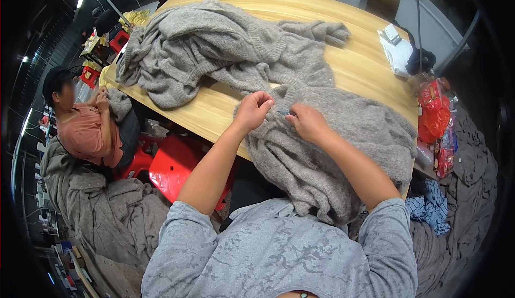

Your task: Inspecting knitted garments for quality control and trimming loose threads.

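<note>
A grey-brown knit garment lies across the near edge of the table and hangs over my lap. Just above it, my left hand is closed in a pinch, and what sits in its fingertips is too small to make out. Close by on the right, my right hand is closed round a small, thin pointed tool. The tool's tip points toward the left fingertips, and most of it is hidden in the hand. More knitwear of the same colour is heaped on the table beyond my left hand.
The wooden table has papers at its right. Red plastic bags hang by its right edge. A red stool stands left of me. A seated co-worker handles grey knit. Knit piles lie on both sides.
</note>
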Tool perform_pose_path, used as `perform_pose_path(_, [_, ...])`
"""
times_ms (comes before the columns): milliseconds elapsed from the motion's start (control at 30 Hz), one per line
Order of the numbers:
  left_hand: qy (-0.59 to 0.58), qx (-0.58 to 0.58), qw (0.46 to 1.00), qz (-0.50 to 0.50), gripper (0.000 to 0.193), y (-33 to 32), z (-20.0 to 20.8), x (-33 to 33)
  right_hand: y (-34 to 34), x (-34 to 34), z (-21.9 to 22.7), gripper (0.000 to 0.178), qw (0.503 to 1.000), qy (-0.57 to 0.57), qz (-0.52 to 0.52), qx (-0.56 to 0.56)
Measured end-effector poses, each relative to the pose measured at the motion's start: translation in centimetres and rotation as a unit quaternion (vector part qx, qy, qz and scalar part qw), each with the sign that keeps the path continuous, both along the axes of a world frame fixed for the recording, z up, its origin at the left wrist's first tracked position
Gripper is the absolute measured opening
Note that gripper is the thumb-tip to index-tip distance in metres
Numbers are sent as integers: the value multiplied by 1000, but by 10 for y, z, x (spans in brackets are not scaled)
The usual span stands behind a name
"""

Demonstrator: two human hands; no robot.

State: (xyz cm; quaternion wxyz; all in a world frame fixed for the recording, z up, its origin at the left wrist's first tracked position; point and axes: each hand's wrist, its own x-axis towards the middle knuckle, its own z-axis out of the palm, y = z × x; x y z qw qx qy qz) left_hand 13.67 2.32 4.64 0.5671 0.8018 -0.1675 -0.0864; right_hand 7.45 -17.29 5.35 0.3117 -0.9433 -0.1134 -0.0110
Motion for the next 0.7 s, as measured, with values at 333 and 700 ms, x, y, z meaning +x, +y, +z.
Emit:
perform_pose_path(333, [-151, 189, 969, -47, 17, -2, 15, -2, -3, 1, 6, 28, 999, 44, -6, -28])
perform_pose_path(700, [-131, 157, 979, -9, 13, -9, 12, 3, 9, 10, -2, 25, 1000, 15, -4, 15])
